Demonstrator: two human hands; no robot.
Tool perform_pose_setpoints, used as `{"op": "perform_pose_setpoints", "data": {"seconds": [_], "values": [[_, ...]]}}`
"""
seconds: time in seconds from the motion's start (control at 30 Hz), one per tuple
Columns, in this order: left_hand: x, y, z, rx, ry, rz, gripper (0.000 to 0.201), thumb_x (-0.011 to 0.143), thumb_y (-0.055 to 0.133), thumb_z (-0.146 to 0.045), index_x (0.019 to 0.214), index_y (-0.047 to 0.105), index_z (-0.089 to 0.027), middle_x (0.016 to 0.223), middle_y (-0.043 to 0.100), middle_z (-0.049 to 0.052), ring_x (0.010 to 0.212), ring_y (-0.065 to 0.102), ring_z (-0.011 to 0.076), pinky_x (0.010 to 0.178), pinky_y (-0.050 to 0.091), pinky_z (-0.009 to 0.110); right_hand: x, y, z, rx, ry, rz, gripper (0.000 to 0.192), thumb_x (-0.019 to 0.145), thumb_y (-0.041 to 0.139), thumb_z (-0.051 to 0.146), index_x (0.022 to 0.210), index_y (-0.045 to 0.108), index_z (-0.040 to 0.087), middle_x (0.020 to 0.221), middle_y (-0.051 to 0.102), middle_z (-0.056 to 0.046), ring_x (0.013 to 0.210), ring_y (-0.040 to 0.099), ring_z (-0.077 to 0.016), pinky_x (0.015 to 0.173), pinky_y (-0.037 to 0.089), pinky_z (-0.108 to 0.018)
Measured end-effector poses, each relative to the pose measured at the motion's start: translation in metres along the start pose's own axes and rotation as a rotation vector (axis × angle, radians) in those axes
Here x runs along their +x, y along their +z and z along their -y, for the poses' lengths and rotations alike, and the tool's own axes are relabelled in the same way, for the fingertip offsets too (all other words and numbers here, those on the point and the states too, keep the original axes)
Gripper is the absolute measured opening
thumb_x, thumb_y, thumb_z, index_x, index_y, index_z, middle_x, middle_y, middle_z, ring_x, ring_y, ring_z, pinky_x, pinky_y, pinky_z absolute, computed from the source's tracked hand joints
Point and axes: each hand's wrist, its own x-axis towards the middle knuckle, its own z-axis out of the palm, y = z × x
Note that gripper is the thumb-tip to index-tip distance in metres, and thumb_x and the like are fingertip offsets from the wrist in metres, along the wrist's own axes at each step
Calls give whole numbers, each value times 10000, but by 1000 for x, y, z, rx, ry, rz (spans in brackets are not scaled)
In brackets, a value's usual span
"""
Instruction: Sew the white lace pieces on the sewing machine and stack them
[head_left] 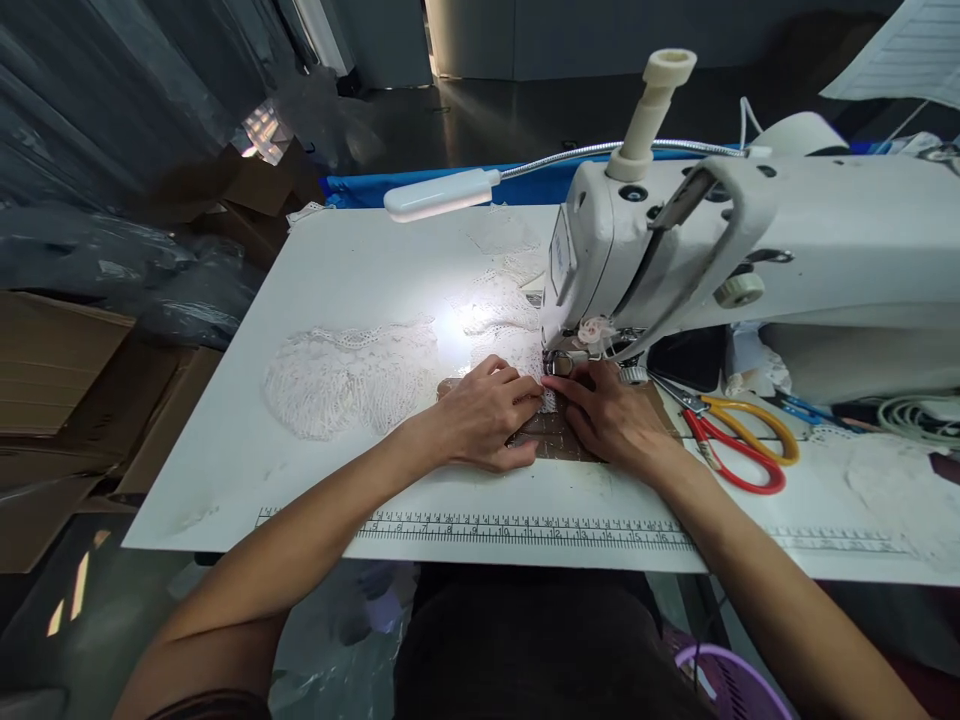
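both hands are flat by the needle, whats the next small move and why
Probably ease the white lace a little further under the presser foot. The left hand and right hand press down with fingertips meeting just in front of the foot, and most of the lace is spread out to the left on the sewing table.
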Motion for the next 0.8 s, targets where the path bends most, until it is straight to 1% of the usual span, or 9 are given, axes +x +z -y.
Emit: {"op": "perform_pose_setpoints", "data": {"seconds": [0.07, 0.17, 0.23, 0.43, 0.53, 0.6, 0.7, 0.8], "values": [[0, 1, 1, 2, -8, -4, 367, 866, 559, -394, 1067, 683, -114, 1013, 659, 113, 833, 578, 238, 884, 429, 445, 0, -2, 0, 12, -17, -1, 410, 942, 439, 236, 1299, 641, 234, 1144, 593, -168, 925, 568, -295, 652, 499, -378], [-1, 3, 1, -4, -17, 2, 393, 874, 550, -398, 1106, 672, -105, 1052, 657, 123, 859, 577, 244, 890, 426, 440, -3, -5, 0, 77, -63, -15, 410, 946, 430, 217, 1299, 639, 220, 1169, 578, -169, 962, 575, -289, 706, 515, -392], [-1, 3, 2, -18, -24, 11, 409, 879, 545, -400, 1140, 660, -107, 1089, 652, 129, 879, 578, 250, 883, 425, 440, -3, -7, 0, 89, -64, -19, 406, 946, 433, 214, 1298, 636, 215, 1175, 575, -167, 983, 575, -292, 727, 517, -401], [-2, 5, 7, -52, -41, 22, 422, 892, 524, -400, 1195, 632, -127, 1182, 628, 139, 928, 578, 267, 870, 423, 455, 1, -7, 5, 26, -20, 21, 414, 940, 426, 225, 1309, 611, 192, 1182, 589, -186, 1055, 539, -347, 670, 510, -403], [-2, 6, 8, -32, -42, 11, 423, 889, 526, -396, 1196, 625, -123, 1219, 621, 145, 952, 582, 273, 868, 424, 451, 0, -6, 5, 35, -4, 16, 409, 942, 415, 225, 1294, 617, 180, 1151, 605, -190, 1026, 548, -342, 657, 514, -401], [-2, 7, 8, -13, -44, 1, 425, 890, 518, -394, 1189, 623, -111, 1238, 618, 148, 961, 585, 273, 867, 425, 445, -3, -6, 4, 83, -30, -1, 408, 949, 411, 216, 1301, 615, 179, 1144, 608, -184, 1020, 559, -324, 713, 527, -419], [-1, 8, 8, 2, -41, -11, 451, 896, 503, -398, 1193, 615, -78, 1261, 610, 162, 980, 588, 275, 878, 425, 448, -6, -7, 4, 144, -70, -23, 389, 958, 428, 213, 1288, 630, 174, 1161, 603, -181, 1059, 553, -318, 843, 520, -466], [0, 10, 9, 17, -38, -15, 470, 899, 494, -409, 1202, 610, -69, 1275, 603, 175, 985, 589, 282, 888, 425, 462, -6, -8, 6, 134, -55, -10, 385, 952, 432, 194, 1273, 641, 161, 1159, 604, -182, 1055, 544, -327, 868, 512, -489]]}}
